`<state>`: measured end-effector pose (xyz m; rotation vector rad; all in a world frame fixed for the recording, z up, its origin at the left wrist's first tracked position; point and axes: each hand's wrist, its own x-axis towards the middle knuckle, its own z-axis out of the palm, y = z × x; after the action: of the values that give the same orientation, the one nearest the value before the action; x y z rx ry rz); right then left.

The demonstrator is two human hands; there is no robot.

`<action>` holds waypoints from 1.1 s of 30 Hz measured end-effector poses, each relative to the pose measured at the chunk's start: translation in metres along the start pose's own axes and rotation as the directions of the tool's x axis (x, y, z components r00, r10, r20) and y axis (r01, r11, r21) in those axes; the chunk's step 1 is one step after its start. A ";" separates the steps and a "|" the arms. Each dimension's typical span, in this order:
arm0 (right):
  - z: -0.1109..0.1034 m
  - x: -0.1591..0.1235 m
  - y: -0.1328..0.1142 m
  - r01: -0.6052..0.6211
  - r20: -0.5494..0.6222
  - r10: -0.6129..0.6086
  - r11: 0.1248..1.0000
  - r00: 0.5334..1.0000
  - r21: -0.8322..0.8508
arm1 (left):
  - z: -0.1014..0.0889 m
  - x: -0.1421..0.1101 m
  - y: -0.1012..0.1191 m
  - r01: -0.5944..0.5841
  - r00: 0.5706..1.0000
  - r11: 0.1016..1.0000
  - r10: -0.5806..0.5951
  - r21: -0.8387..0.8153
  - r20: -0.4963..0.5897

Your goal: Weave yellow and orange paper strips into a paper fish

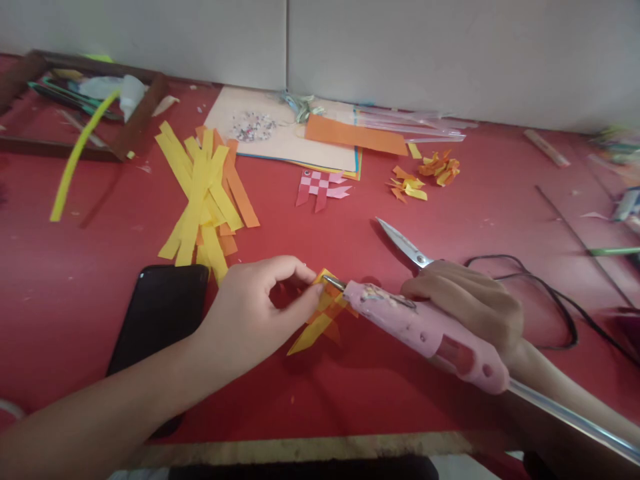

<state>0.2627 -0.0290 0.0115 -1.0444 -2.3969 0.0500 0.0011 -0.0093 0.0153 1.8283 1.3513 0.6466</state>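
Between the thumb and fingers of my left hand [265,300] is a woven paper fish [327,310] of yellow and orange strips, held just above the red table. My right hand [470,303] is closed around a pink hot glue gun [425,333], its metal nozzle at the upper edge of the paper fish. A clear glue stick [570,417] sticks out of the gun's back end. Open-bladed or not I cannot tell, scissors [405,243] lie just beyond my right hand, their handles hidden by it. A finished-looking pink and red paper fish [317,187] lies farther back.
Yellow paper strips [200,193] and a black phone [160,313] lie at left. Behind are a wooden tray [120,147], cream paper sheets [280,147] with googly eyes [253,125], and an orange strip [355,135]. Paper scraps [440,168] and a black cord [555,300] are at right.
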 end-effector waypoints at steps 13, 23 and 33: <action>-0.002 0.000 -0.001 -0.002 0.031 0.002 1.000 1.000 -0.002 | 0.000 -0.002 0.000 -0.014 1.000 1.000 0.014 -0.001 0.003; -0.001 -0.001 -0.001 -0.004 0.015 0.004 1.000 1.000 0.003 | 0.001 0.000 -0.001 -0.042 0.999 0.999 0.043 0.013 -0.010; -0.002 0.002 -0.004 -0.010 -0.018 0.010 1.000 1.000 -0.006 | 0.004 -0.002 -0.006 -0.220 0.972 0.957 0.232 0.189 -0.044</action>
<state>0.2604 -0.0307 0.0153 -1.0550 -2.3776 0.0363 0.0004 -0.0112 0.0079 2.1488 1.2898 0.7271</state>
